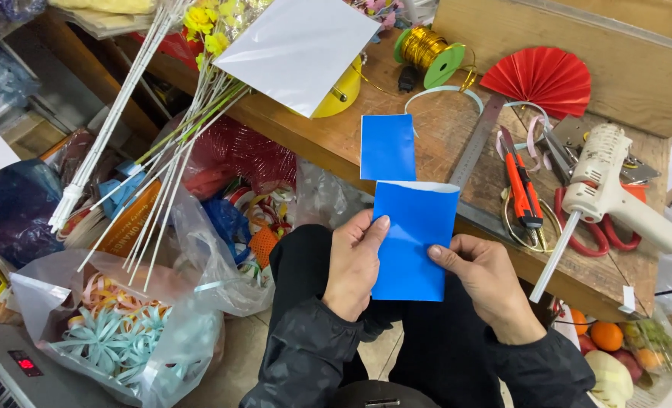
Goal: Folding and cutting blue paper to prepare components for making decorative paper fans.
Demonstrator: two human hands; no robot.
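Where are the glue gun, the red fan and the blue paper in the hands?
glue gun (606, 189), head view, on its white body.
red fan (540, 79), head view, on the middle of its folds.
blue paper (414, 238), head view, on its middle, between both hands.

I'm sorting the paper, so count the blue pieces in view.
2. One blue sheet is held between the left hand and right hand. A smaller blue piece lies on the wooden table just above it. More may be hidden in the clutter.

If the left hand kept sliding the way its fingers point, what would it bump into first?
The left hand points up along the blue paper it holds. Beyond that, it would probably meet the wooden table's edge near the second blue sheet, though depth is unclear.
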